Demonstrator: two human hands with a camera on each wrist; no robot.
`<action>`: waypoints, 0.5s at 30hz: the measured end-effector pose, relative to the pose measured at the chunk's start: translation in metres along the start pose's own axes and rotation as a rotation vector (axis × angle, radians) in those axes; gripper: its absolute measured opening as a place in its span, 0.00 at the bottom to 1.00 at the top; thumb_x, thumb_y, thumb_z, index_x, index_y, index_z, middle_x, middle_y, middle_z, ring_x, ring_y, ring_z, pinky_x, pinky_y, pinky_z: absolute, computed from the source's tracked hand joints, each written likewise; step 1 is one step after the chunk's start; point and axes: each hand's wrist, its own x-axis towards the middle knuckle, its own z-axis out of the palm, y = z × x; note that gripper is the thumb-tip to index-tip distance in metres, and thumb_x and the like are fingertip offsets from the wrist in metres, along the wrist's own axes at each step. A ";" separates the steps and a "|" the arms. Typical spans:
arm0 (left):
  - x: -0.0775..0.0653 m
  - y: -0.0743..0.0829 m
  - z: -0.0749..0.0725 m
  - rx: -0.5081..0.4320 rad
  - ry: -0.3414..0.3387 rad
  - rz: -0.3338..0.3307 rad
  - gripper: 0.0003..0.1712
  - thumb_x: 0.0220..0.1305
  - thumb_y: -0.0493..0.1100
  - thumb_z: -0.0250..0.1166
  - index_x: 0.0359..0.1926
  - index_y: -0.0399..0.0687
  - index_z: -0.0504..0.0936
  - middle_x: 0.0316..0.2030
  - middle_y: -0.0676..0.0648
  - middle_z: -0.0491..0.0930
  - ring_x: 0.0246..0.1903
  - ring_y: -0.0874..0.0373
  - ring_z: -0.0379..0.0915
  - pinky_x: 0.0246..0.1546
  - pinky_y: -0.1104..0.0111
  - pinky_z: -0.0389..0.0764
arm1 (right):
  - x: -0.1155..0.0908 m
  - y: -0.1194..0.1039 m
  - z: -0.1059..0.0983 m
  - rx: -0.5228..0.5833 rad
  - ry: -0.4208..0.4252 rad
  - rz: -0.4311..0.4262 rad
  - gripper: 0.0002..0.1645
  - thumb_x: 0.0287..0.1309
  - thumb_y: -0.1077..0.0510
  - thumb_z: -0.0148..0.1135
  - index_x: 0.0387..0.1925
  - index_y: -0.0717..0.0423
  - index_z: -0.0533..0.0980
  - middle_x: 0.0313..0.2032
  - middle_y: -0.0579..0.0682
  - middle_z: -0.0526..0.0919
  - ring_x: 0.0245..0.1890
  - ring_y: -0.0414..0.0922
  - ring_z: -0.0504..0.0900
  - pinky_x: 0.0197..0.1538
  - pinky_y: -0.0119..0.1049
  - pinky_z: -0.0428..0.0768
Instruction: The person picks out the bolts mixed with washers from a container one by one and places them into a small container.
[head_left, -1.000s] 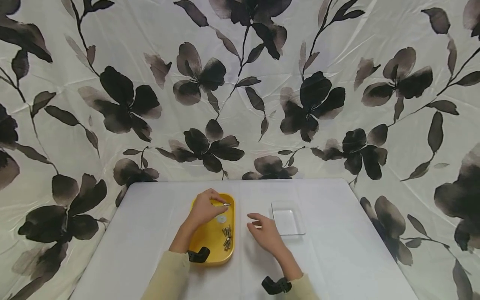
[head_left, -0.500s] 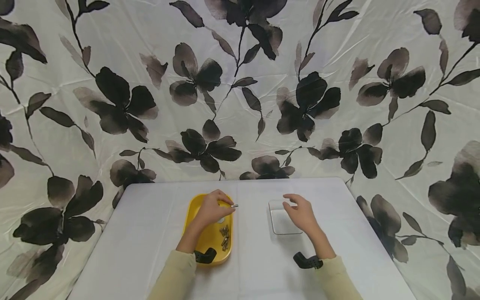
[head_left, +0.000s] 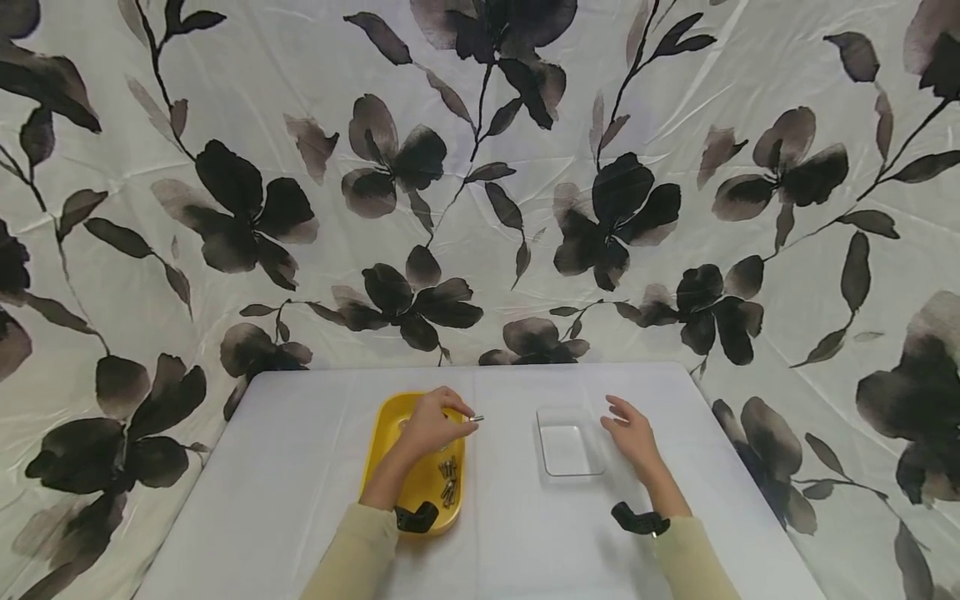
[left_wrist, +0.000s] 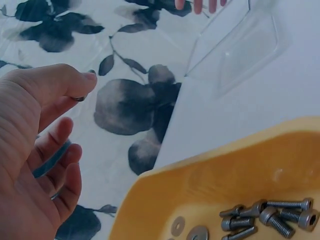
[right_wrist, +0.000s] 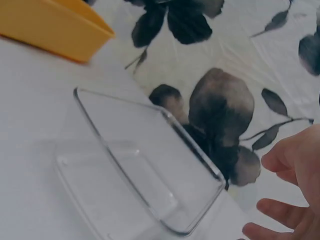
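My left hand (head_left: 437, 423) pinches a small metal bolt (head_left: 476, 418) between thumb and forefinger, above the right rim of the yellow tray (head_left: 373, 454). In the left wrist view only bits of that bolt show past the fingertips. Several socket-head bolts (left_wrist: 285, 220) lie loose in the tray, with flat washers (left_wrist: 177, 226) nearby. My right hand (head_left: 633, 437) hovers just right of the clear plastic container (head_left: 540, 442), fingers relaxed and apart, holding nothing. Inside that see-through container nothing is visible.
A white cloth covers the table (head_left: 502, 533), with bare cloth between tray and container. Behind the far table edge hangs a floral curtain (head_left: 525, 250). Each wrist wears a black camera mount (head_left: 416, 518).
My right hand has moved right, from left of the container across it to its right side. My left hand has shifted a little right with the bolt.
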 end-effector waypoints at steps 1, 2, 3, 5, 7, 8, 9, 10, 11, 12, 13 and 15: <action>0.001 -0.001 0.003 -0.004 -0.006 0.005 0.06 0.49 0.47 0.77 0.29 0.58 0.89 0.36 0.52 0.76 0.44 0.42 0.72 0.41 0.61 0.75 | 0.000 0.003 0.000 0.037 -0.014 0.019 0.31 0.67 0.57 0.54 0.69 0.55 0.63 0.66 0.65 0.64 0.64 0.64 0.65 0.60 0.57 0.67; 0.003 -0.001 0.005 -0.006 -0.012 0.011 0.06 0.49 0.47 0.77 0.30 0.58 0.89 0.36 0.52 0.76 0.45 0.42 0.72 0.42 0.62 0.75 | 0.000 0.007 0.001 0.072 -0.026 0.031 0.30 0.67 0.58 0.54 0.69 0.56 0.63 0.66 0.65 0.65 0.64 0.63 0.66 0.60 0.57 0.68; 0.004 -0.002 0.009 -0.012 -0.019 0.018 0.06 0.50 0.47 0.77 0.31 0.58 0.89 0.37 0.51 0.76 0.45 0.42 0.72 0.42 0.62 0.76 | 0.000 0.011 0.001 0.102 -0.035 0.043 0.30 0.68 0.58 0.54 0.69 0.56 0.64 0.65 0.65 0.66 0.63 0.62 0.66 0.59 0.56 0.69; 0.007 -0.003 0.015 -0.009 -0.033 0.027 0.06 0.50 0.47 0.76 0.31 0.59 0.89 0.37 0.52 0.76 0.45 0.43 0.72 0.43 0.63 0.76 | 0.000 0.017 0.003 0.142 -0.046 0.062 0.28 0.68 0.59 0.54 0.68 0.56 0.65 0.64 0.65 0.67 0.62 0.60 0.69 0.58 0.52 0.72; 0.009 -0.003 0.021 -0.017 -0.044 0.027 0.06 0.50 0.48 0.76 0.31 0.60 0.88 0.37 0.54 0.76 0.45 0.45 0.72 0.42 0.63 0.76 | 0.000 0.021 0.005 0.177 -0.054 0.077 0.28 0.68 0.60 0.54 0.68 0.57 0.66 0.63 0.65 0.69 0.60 0.59 0.71 0.56 0.48 0.75; 0.010 -0.003 0.024 -0.028 -0.051 0.038 0.05 0.51 0.47 0.76 0.31 0.59 0.89 0.37 0.53 0.76 0.45 0.44 0.72 0.42 0.63 0.76 | 0.000 0.023 0.006 0.180 -0.054 0.083 0.28 0.67 0.60 0.55 0.67 0.57 0.66 0.63 0.65 0.70 0.59 0.58 0.73 0.54 0.46 0.76; 0.012 -0.003 0.027 -0.035 -0.055 0.050 0.05 0.51 0.47 0.76 0.31 0.59 0.89 0.37 0.52 0.76 0.44 0.45 0.72 0.42 0.62 0.76 | 0.000 0.024 0.007 0.181 -0.051 0.086 0.28 0.66 0.61 0.56 0.67 0.57 0.67 0.62 0.65 0.71 0.58 0.58 0.74 0.52 0.44 0.77; 0.014 -0.002 0.030 -0.037 -0.059 0.062 0.05 0.51 0.47 0.76 0.31 0.58 0.89 0.37 0.51 0.76 0.44 0.45 0.72 0.42 0.62 0.75 | 0.001 0.025 0.008 0.179 -0.051 0.084 0.28 0.66 0.61 0.56 0.66 0.58 0.68 0.61 0.65 0.71 0.57 0.58 0.75 0.51 0.42 0.78; 0.015 -0.002 0.032 -0.041 -0.064 0.078 0.05 0.51 0.46 0.76 0.31 0.57 0.89 0.37 0.49 0.77 0.43 0.45 0.72 0.42 0.62 0.76 | 0.001 0.026 0.009 0.178 -0.051 0.081 0.28 0.65 0.61 0.56 0.66 0.58 0.68 0.61 0.66 0.72 0.56 0.58 0.76 0.50 0.42 0.79; 0.017 -0.001 0.035 -0.035 -0.067 0.095 0.06 0.51 0.46 0.76 0.32 0.56 0.89 0.37 0.48 0.77 0.43 0.46 0.72 0.42 0.62 0.76 | 0.001 0.027 0.010 0.181 -0.049 0.082 0.27 0.65 0.62 0.57 0.65 0.59 0.69 0.60 0.66 0.72 0.55 0.58 0.77 0.49 0.41 0.80; 0.018 0.000 0.038 -0.027 -0.072 0.104 0.06 0.52 0.46 0.76 0.32 0.56 0.89 0.37 0.47 0.77 0.43 0.47 0.72 0.42 0.62 0.76 | 0.001 0.027 0.011 0.180 -0.049 0.087 0.27 0.64 0.62 0.58 0.64 0.58 0.70 0.59 0.66 0.73 0.54 0.58 0.78 0.48 0.41 0.80; 0.021 0.002 0.043 -0.003 -0.077 0.112 0.06 0.52 0.47 0.75 0.33 0.56 0.89 0.37 0.46 0.78 0.40 0.51 0.72 0.41 0.62 0.75 | 0.002 0.029 0.012 0.179 -0.055 0.092 0.26 0.64 0.62 0.59 0.64 0.58 0.71 0.58 0.66 0.74 0.52 0.57 0.80 0.46 0.41 0.81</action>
